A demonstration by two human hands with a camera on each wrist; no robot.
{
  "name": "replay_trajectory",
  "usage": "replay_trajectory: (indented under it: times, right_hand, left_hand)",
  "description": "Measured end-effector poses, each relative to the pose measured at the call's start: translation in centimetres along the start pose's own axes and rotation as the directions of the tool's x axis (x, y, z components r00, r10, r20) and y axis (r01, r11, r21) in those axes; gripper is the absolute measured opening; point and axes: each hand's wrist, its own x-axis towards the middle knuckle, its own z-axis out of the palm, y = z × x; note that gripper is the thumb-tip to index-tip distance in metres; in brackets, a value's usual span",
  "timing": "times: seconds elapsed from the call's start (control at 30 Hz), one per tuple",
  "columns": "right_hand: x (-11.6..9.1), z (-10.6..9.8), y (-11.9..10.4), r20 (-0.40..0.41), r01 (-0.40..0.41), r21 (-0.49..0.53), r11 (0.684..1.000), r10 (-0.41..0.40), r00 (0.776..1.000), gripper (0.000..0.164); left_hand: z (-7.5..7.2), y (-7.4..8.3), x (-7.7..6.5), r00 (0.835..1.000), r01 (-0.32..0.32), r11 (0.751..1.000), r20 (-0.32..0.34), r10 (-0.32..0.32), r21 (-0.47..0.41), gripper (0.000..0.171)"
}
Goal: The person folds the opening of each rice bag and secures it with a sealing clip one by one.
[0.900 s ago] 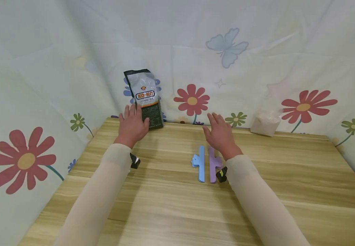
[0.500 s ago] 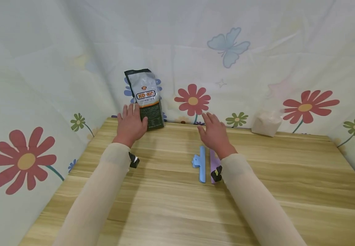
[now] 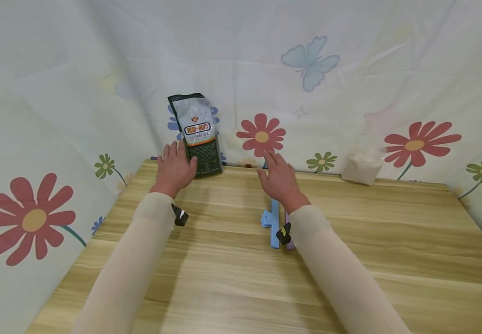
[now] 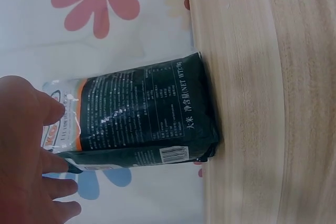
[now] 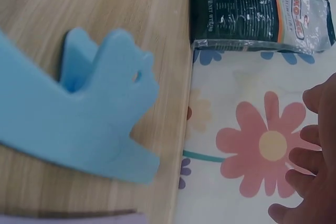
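A dark green and silver bag of rice [image 3: 202, 150] stands upright against the flowered cloth at the table's back left. My left hand [image 3: 173, 169] is at its left side with fingers extended, overlapping the bag's edge in the head view. In the left wrist view, the thumb and fingers lie either side of the bag's label end. My right hand [image 3: 280, 178] hangs in the air, fingers loosely extended and holding nothing. Below it, the blue bag clip [image 3: 274, 232] lies partly covered, and the purple clip [image 3: 289, 244] is mostly hidden behind the wrist and sleeve.
A clear bag of whitish contents [image 3: 362, 168] sits at the back right against the cloth. The wooden table [image 3: 391, 241] ends at the flowered cloth [image 3: 232, 69] behind and on the left. Small black devices [image 3: 180, 216] are worn at both wrists.
My right hand has moved left, from beside the clips to above them, so its wrist now covers most of the purple clip. My left hand has shifted slightly left; the bag of rice stays put.
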Motion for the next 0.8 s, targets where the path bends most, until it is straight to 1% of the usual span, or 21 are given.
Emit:
replay_trajectory:
  times: [0.1, 0.2, 0.3, 0.47, 0.6, 0.7, 0.8]
  right_hand:
    - [0.3, 0.0, -0.5, 0.012, 0.001, 0.013, 1.000, -0.001, 1.000, 0.058]
    - [0.6, 0.0, -0.9, 0.013, 0.009, 0.028, 1.000, -0.009, 1.000, 0.056]
    - [0.9, 0.0, -1.3, 0.008, 0.029, 0.039, 0.999, -0.029, 1.000, 0.055]
    - [1.3, 0.3, -1.7, 0.005, 0.049, 0.037, 0.998, -0.050, 0.999, 0.056]
    - [1.6, 0.6, -2.4, 0.020, 0.066, 0.008, 0.998, -0.066, 0.998, 0.057]
    - [1.7, 0.7, -2.9, 0.026, 0.078, -0.010, 0.997, -0.078, 0.997, 0.057]
    - [1.9, 0.8, -3.4, 0.024, 0.089, -0.022, 0.996, -0.088, 0.996, 0.057]
  left_hand:
    - [-0.1, -0.1, 0.0, 1.000, 0.008, 1.000, 0.014, -0.008, -0.021, 0.070]
    - [-0.2, -0.1, 0.1, 1.000, 0.012, 0.999, 0.009, -0.011, -0.044, 0.069]
    - [-0.2, -0.2, 0.5, 1.000, 0.008, 0.997, 0.000, -0.008, -0.078, 0.070]
    - [-0.1, -0.3, 1.2, 1.000, 0.013, 0.990, 0.005, -0.012, -0.141, 0.072]
    - [0.1, -0.6, 1.8, 0.999, 0.032, 0.987, -0.001, -0.033, -0.155, 0.072]
    - [0.1, -0.7, 1.9, 0.999, 0.035, 0.986, -0.002, -0.036, -0.164, 0.072]
    - [0.0, -0.6, 2.1, 0.999, 0.030, 0.978, -0.004, -0.032, -0.207, 0.072]
